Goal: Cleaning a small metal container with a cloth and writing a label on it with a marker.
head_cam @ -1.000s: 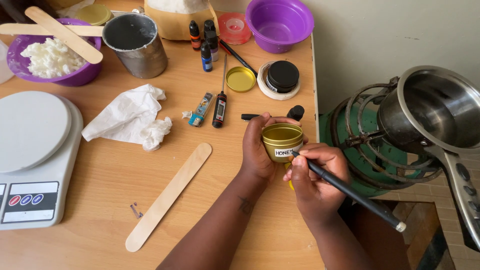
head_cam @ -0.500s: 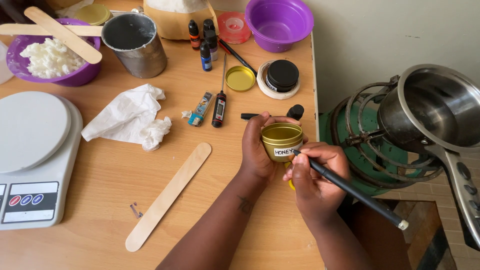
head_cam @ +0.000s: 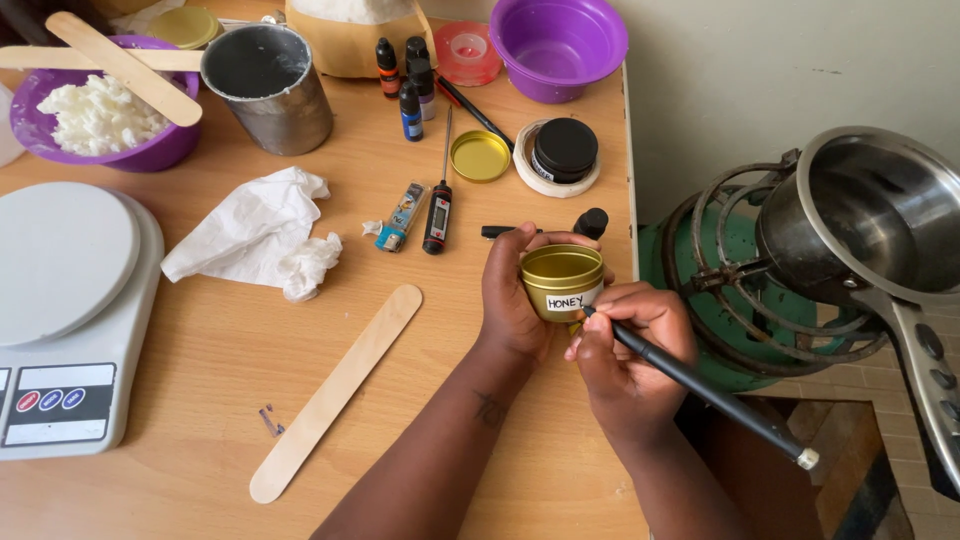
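Landmark: the gold tin (head_cam: pixel 563 283), held above the right edge of the wooden table (head_cam: pixel 220 350).

Far left of the tin, a purple bowl (head_cam: pixel 130 150) holds white wax flakes (head_cam: pixel 95 115), with two wooden sticks across its rim. Below it sits a white kitchen scale (head_cam: pixel 70 300). A metal can (head_cam: pixel 268 88), dark inside, stands up-left of the tin. A long wooden stick (head_cam: pixel 335 392) lies diagonally to the tin's lower left.

The left hand (head_cam: pixel 512 300) wraps around the tin's far and left sides, gripping it. The tin tilts, its open mouth facing up; nothing shows inside it. A white label faces the camera.

The right hand (head_cam: pixel 625 350) is closed on a black pen (head_cam: pixel 700 385). The pen's long axis runs from lower right to upper left, its tip touching the label's right end.

Right of the tin, an empty steel saucepan (head_cam: pixel 880 215) rests on a green burner (head_cam: pixel 735 300).
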